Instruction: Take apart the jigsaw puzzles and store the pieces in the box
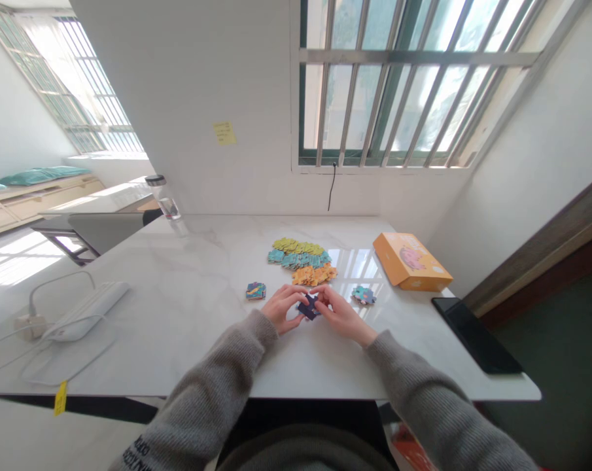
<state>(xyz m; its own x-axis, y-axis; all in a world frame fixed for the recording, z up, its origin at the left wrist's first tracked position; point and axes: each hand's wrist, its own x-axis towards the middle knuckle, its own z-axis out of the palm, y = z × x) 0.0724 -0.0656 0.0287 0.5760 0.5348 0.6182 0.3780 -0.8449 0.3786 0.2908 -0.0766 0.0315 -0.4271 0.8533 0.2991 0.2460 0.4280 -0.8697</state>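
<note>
Near the front middle of the white table, my left hand (284,309) and my right hand (339,313) are closed around dark blue puzzle pieces (308,307), one from each side. Just beyond my hands lie overlapping puzzle pieces in rows: green (298,246), teal (300,260) and orange (314,274). A small stack of multicoloured pieces (255,291) sits left of my left hand. To the right of my right hand is a small pile of light blue pieces (363,296). My fingers partly cover the dark pieces.
An orange box (412,261) stands at the right, with a black tablet (477,335) by the table's right edge. At the back left is a clear bottle (168,203). A white power strip (87,311) with cables lies at the left of the table (178,353).
</note>
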